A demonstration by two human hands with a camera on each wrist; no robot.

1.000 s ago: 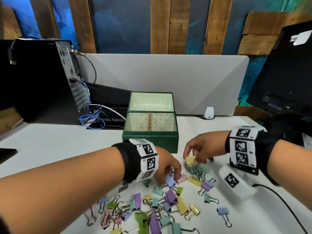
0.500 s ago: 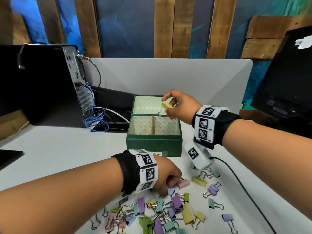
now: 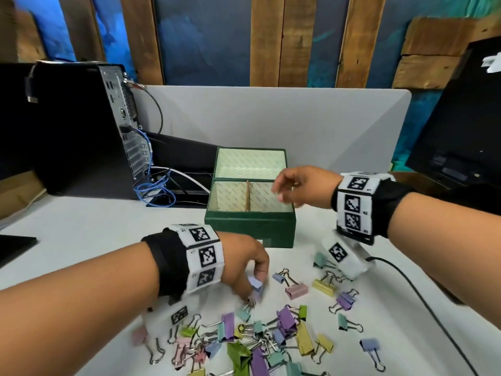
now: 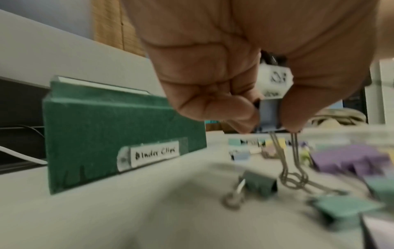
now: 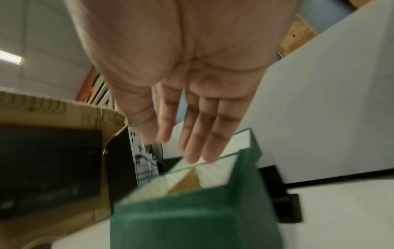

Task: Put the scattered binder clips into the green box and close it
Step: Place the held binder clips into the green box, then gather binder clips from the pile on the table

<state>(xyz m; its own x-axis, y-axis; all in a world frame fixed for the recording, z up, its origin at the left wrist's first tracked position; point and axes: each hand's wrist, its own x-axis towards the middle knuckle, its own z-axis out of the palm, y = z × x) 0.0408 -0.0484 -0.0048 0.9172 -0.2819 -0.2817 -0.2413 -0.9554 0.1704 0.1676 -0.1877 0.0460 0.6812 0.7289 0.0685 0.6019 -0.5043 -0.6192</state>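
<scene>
the left hand (image 3: 244, 263) pinches a pale blue binder clip (image 4: 269, 116) between thumb and fingertips, just above the scattered binder clips (image 3: 287, 324) on the near part of the white table (image 3: 67, 229). the right hand (image 3: 303, 188) hangs flat, fingers straight and empty, over the right compartment of the green box (image 3: 249, 226), whose lid stands open at the far side. bare table lies left of the box.

Green box (image 3: 249, 232) open-topped; cardboard divider (image 3: 247, 196) splits interior; lid (image 3: 249, 164) upright behind.
</scene>
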